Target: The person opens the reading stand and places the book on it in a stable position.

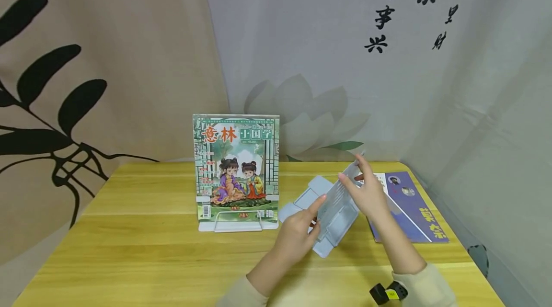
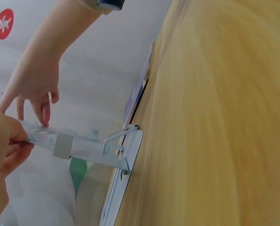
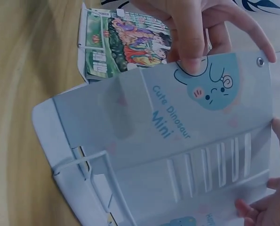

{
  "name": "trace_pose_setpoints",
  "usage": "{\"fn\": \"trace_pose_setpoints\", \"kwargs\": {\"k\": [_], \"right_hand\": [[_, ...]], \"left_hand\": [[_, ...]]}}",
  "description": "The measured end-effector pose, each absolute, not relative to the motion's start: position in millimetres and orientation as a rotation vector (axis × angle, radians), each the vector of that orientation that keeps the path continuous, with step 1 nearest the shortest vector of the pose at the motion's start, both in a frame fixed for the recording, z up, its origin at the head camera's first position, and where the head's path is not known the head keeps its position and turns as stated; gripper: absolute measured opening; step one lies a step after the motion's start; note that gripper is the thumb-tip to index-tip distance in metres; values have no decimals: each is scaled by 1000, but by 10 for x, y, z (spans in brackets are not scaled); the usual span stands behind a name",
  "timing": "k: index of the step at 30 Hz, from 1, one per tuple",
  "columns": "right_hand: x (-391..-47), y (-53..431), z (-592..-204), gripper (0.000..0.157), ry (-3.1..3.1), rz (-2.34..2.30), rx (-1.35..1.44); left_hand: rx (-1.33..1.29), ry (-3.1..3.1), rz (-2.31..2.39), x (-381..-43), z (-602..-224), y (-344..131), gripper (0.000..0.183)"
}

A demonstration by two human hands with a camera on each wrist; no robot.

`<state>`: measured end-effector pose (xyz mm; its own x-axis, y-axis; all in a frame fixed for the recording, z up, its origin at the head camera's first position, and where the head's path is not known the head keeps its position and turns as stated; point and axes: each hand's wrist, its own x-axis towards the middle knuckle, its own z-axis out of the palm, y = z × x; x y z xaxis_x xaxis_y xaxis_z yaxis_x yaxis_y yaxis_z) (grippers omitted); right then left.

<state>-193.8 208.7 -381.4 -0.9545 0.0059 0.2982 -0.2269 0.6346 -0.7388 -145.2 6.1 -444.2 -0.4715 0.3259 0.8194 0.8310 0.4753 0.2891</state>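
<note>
A pale blue folding book stand with dinosaur drawings and ridged slots on its panel is held upright and tilted at the table's right-hand part. My left hand pinches the panel's left edge, its thumb on the printed face in the right wrist view. My right hand grips the upper right edge with thumb and fingers spread apart. A bent wire holder stands out from the lower end, close over the wood. In the right wrist view, only fingers and part of the palm of the right hand show.
Left of the hands, a magazine leans upright on a white stand with a wire front. A purple book lies flat behind the right forearm. The wooden table meets a printed curtain at the back.
</note>
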Motion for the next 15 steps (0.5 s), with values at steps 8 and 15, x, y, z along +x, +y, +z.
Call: {"fn": "trace_pose_setpoints", "kwargs": {"k": [8,15], "right_hand": [[-2024,2175,-3709,76,-2614,1482,217],[-2199,2257,-3712,72,-2635,1561,316]], "left_hand": [[-965,-2071,-987,-1415,-4414,165,85],[-978,-2139,-1172,-1479,-4411,181,78]]}}
